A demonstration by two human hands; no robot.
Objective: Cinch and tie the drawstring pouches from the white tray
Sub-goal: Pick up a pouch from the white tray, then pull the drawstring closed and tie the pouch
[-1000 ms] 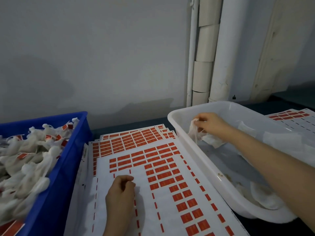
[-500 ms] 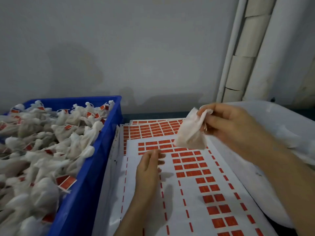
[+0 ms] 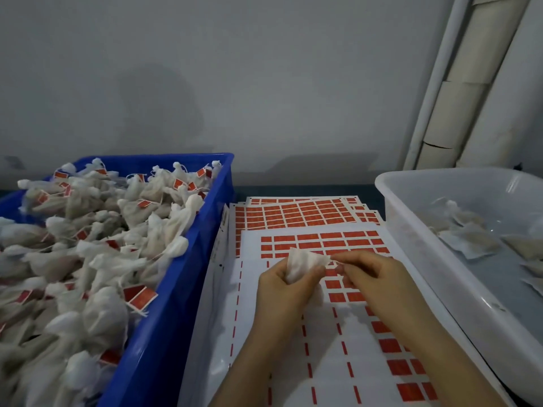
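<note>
A small white drawstring pouch (image 3: 302, 263) is held above the label sheets in the middle. My left hand (image 3: 283, 292) grips its body from below, fingers curled round it. My right hand (image 3: 373, 276) pinches the pouch's right tip, where the string end is too small to make out. The white tray (image 3: 411, 227) at the right holds several flat, untied pouches (image 3: 467, 237).
A blue crate (image 3: 188, 277) at the left is heaped with tied pouches bearing red tags (image 3: 97, 251). Sheets of red sticker labels (image 3: 308, 214) cover the table between crate and tray. A grey wall and white pipes stand behind.
My right hand carried the pouch from the tray down to the middle. My left hand rose off the label sheet and took hold of the pouch.
</note>
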